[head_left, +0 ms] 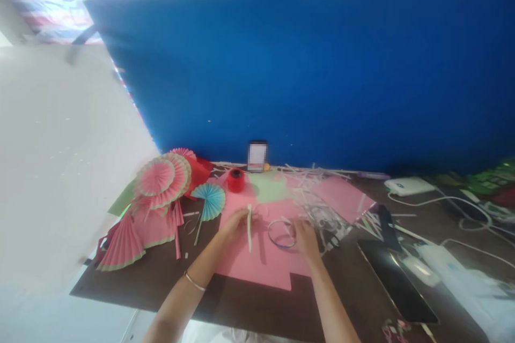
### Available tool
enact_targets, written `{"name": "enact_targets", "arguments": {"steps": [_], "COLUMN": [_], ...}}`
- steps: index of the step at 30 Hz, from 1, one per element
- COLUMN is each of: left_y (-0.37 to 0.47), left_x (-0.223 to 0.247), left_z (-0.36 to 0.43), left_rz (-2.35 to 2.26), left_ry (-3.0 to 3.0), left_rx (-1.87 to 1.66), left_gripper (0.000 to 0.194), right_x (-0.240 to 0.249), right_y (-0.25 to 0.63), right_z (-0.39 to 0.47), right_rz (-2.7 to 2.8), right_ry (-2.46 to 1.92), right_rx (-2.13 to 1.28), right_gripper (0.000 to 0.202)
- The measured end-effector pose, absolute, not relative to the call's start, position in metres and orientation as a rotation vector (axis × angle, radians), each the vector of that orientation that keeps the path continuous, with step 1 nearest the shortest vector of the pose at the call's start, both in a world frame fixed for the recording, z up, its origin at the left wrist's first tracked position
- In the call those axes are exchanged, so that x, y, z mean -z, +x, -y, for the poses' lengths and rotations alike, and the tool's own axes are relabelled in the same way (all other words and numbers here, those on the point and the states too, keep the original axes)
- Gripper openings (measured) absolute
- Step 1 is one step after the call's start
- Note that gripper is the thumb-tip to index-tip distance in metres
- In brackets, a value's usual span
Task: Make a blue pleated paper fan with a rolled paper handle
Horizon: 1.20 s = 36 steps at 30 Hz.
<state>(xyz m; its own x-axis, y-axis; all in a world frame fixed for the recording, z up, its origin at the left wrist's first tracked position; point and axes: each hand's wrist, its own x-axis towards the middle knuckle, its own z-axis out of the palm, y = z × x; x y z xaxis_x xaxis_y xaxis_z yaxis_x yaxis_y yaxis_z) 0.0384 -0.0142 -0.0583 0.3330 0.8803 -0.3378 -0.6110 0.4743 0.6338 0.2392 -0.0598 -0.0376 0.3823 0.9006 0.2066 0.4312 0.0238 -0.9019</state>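
Over the pink paper (257, 266), my left hand (237, 221) is closed on a narrow pale green folded strip (249, 233), which points toward the table's front edge. To its right, my right hand (302, 233) has its fingers closed at the rim of a thin round ring (270, 236). The ring lies between the hands, above the pink paper. A red round container (235, 181) sits just behind my left hand, and a light green sheet (267, 187) lies behind both hands. A blue pleated fan (212, 201) is left of the container.
Pink pleated fans (124, 244) and rosettes (156, 177) pile up at left. A phone (257, 156) stands against the blue panel (281, 75). White strips, another pink sheet (341, 197), a black tablet (396, 281), a white device (409, 186) and cables lie at right.
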Motion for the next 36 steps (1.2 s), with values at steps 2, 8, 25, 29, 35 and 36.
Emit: {"name": "enact_targets", "arguments": {"steps": [2, 8, 25, 29, 35, 36], "left_y": [0.040, 0.039, 0.041, 0.042, 0.036, 0.035], "left_x": [0.062, 0.063, 0.068, 0.067, 0.069, 0.068], "left_z": [0.011, 0.009, 0.001, 0.004, 0.011, 0.013], "left_rz": [-0.669, -0.653, -0.954, -0.906, -0.911, -0.940], "left_ry": [0.419, 0.443, 0.630, 0.567, 0.779, 0.827], "left_rx": [-1.002, -1.012, -1.270, -1.276, -1.131, -1.104], "left_gripper": [0.013, 0.020, 0.032, 0.032, 0.025, 0.024], "right_x": [0.039, 0.036, 0.061, 0.057, 0.067, 0.068], "right_y": [0.241, 0.236, 0.216, 0.210, 0.226, 0.227], "right_z": [0.061, 0.060, 0.037, 0.044, 0.035, 0.034], "right_rz": [1.233, 1.178, 2.048, 2.114, 1.766, 1.704], "right_ry": [-1.602, -1.592, -1.434, -1.355, -1.324, -1.337], "right_rx": [-0.580, -0.600, 0.333, 0.102, -0.039, -0.043], "right_gripper": [0.046, 0.040, 0.039, 0.018, 0.018, 0.019]}}
